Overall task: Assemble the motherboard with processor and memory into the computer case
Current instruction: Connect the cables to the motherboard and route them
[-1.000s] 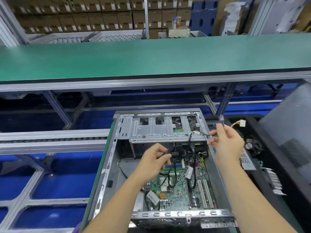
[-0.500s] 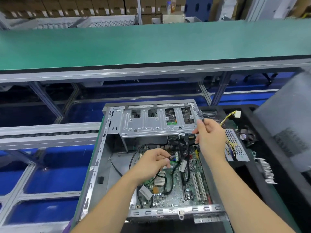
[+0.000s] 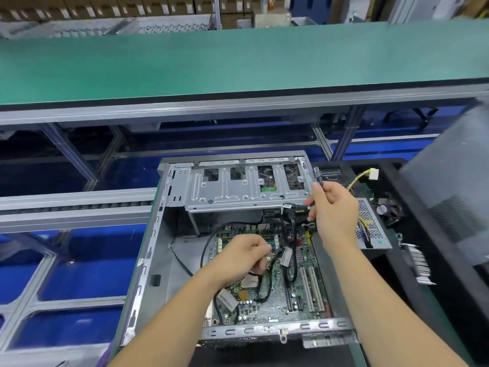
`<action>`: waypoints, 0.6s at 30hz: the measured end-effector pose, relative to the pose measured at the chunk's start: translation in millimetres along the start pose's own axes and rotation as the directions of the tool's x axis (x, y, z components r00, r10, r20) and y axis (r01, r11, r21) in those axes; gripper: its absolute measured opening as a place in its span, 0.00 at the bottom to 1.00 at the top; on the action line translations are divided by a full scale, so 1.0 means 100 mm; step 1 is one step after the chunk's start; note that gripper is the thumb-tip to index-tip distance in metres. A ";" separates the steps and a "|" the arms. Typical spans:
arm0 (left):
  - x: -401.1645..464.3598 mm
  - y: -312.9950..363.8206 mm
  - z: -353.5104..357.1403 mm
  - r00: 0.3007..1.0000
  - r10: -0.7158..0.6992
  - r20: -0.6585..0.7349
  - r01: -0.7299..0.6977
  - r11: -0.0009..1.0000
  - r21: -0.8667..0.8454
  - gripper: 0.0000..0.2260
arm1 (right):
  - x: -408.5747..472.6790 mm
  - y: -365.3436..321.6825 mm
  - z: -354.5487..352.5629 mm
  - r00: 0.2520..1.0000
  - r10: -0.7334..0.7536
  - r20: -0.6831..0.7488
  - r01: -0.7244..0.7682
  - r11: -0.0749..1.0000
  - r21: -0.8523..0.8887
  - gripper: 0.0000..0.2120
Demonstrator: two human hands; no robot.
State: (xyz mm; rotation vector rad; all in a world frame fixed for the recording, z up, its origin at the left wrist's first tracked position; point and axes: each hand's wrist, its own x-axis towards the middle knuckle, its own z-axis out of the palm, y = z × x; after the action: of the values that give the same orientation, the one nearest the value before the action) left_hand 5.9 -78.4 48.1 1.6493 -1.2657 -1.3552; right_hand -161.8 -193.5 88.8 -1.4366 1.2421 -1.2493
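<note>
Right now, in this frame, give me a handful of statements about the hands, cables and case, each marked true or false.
1. The right hand holds a black cable up near the case's right edge. True.
2. The motherboard lies outside the computer case, on the green belt. False: it sits inside the open case.
3. The left hand is over the motherboard, fingers closed around a black cable. True.
4. The metal drive cage is at the near end of the case, by the person's elbows. False: it is at the far end.
5. A yellow-wired white connector lies to the right of the case. True.
</note>
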 end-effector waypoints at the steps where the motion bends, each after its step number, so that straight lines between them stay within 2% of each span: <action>1: 0.00 0.01 -0.03 1.000 -0.004 -0.026 0.001 0.996 -0.090 0.10 | 0.00 0.00 0.00 1.000 0.011 -0.004 -0.011 1.000 0.020 0.10; 3: -0.01 0.02 -0.10 0.995 -0.023 -0.102 -0.016 0.933 -0.359 0.08 | 0.00 -0.02 0.01 0.999 0.031 -0.012 -0.030 0.998 0.053 0.10; 5: -0.01 0.04 -0.19 0.977 -0.045 -0.207 -0.099 0.768 -0.633 0.07 | 0.00 -0.03 0.01 0.999 0.038 -0.010 -0.037 0.997 0.064 0.11; 7: -0.01 0.04 -0.30 0.938 -0.094 -0.334 -0.202 0.634 -0.746 0.07 | 0.00 -0.02 0.00 0.999 0.040 -0.006 -0.039 0.997 0.060 0.12; 8: -0.01 0.04 -0.34 0.915 -0.121 -0.384 -0.236 0.610 -0.756 0.08 | 0.00 -0.02 0.00 0.999 0.040 0.002 -0.040 0.998 0.052 0.13; 10: -0.01 0.02 -0.38 0.887 -0.159 -0.433 -0.250 0.623 -0.742 0.08 | -0.01 -0.01 0.01 0.999 0.019 0.032 -0.020 1.000 0.024 0.14; 14: -0.06 0.03 -0.33 0.933 -0.113 -0.343 -0.188 0.660 -0.728 0.07 | -0.04 -0.04 0.03 0.991 0.000 0.136 0.006 0.999 -0.042 0.13; 16: -0.09 0.05 -0.36 0.944 -0.058 -0.324 -0.215 0.635 -0.742 0.07 | -0.09 -0.05 -0.01 0.976 0.071 0.208 -0.084 0.995 0.057 0.11; 18: -0.13 0.05 -0.41 0.929 0.002 -0.370 -0.287 0.634 -0.718 0.09 | -0.18 -0.06 -0.05 0.938 0.164 0.305 -0.250 0.931 0.267 0.12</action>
State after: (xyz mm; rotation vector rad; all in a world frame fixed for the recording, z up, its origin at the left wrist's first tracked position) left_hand 43.6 -71.5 67.7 1.0586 -0.4668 -1.1877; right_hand -166.2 -175.1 92.4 -1.1739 0.9386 -1.0017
